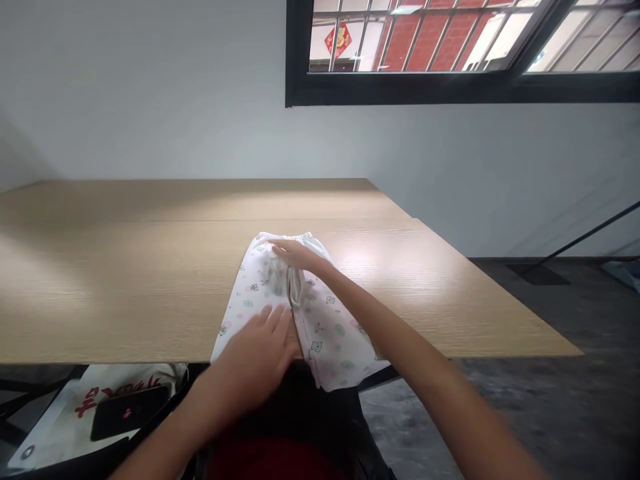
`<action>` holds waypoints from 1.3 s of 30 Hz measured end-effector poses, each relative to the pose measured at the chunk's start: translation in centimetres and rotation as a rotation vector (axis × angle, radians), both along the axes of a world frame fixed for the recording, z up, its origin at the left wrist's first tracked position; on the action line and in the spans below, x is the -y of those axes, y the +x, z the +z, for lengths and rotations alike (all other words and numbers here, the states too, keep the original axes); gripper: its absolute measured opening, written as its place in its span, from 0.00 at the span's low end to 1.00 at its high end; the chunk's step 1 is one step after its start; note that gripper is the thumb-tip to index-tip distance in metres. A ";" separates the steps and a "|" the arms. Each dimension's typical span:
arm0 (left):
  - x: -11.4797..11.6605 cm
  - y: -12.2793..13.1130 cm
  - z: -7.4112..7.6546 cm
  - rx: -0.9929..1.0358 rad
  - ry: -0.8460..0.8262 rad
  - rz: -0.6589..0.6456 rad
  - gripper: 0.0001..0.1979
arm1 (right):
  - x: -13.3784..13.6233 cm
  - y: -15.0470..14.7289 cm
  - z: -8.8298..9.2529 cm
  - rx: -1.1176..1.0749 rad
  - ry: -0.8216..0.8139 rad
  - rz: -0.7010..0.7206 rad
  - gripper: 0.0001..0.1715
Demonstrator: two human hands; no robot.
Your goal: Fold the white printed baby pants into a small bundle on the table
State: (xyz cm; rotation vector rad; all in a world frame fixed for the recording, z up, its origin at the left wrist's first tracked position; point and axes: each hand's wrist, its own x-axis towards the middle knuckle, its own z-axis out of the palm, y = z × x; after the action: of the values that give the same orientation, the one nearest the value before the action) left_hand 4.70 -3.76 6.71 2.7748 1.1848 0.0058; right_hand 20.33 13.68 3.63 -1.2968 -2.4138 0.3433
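A pair of small white pants [330, 333] with a print of little animals and green spots lies on the wooden table, waistband toward the wall. Its lower leg ends hang over the front edge. My left hand [265, 337] rests flat on the left leg near the crotch, fingers spread and slightly blurred. Higher up, my right hand [297, 255] lies across the cloth just below the elastic waistband, fingers stretched out to the left. A fold of fabric bunches at the crotch between the two hands. Part of the left leg is hidden under my left forearm.
The wooden table [125, 287] reaches back to a grey wall with a dark-framed window [400, 87]. Below its front edge at the left, a black phone [129, 412] lies on a white cloth bag [55, 443] with red lettering. A thin black pole [585, 237] stands at the right.
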 end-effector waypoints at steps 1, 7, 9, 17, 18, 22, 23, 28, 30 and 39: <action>-2.9 1.6 0.6 -0.016 -0.008 -0.023 0.21 | 0.5 1.2 0.3 -0.063 -0.002 -0.045 0.25; -10.2 11.4 -0.8 -0.011 -0.043 0.008 0.21 | 2.3 8.9 -0.4 0.046 -0.122 -0.406 0.23; -5.7 12.6 -2.6 0.001 -0.039 0.022 0.25 | 2.3 10.2 -1.4 0.146 -0.150 -0.422 0.24; 6.7 13.5 -8.7 0.251 0.466 -0.008 0.09 | 1.5 10.3 -2.8 0.031 -0.175 -0.359 0.26; 6.1 13.7 -8.9 0.273 0.478 0.009 0.06 | 1.4 10.2 -2.6 0.009 -0.193 -0.364 0.25; 3.6 14.0 -8.5 0.455 0.412 -0.020 0.03 | 1.4 9.9 -1.7 -0.077 -0.269 -0.377 0.25; 3.1 14.0 -8.2 0.484 0.396 -0.039 0.04 | 1.5 9.8 -1.4 -0.100 -0.292 -0.371 0.26; 2.3 11.7 -4.1 0.601 0.322 0.038 0.14 | 2.1 9.7 0.9 -0.663 -0.606 -0.243 0.27; 2.6 8.9 -1.7 0.707 0.225 0.186 0.16 | 2.1 9.1 2.4 -0.924 -0.736 -0.210 0.23; 2.9 -5.9 -0.5 0.141 -0.057 0.654 0.09 | -1.0 -2.2 3.2 -0.683 -0.618 -0.068 0.20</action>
State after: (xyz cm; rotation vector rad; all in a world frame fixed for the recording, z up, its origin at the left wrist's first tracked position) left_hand -1.23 -6.69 6.21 2.1709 1.9403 0.2184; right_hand 18.16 14.69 6.88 -1.2027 -1.7214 1.3441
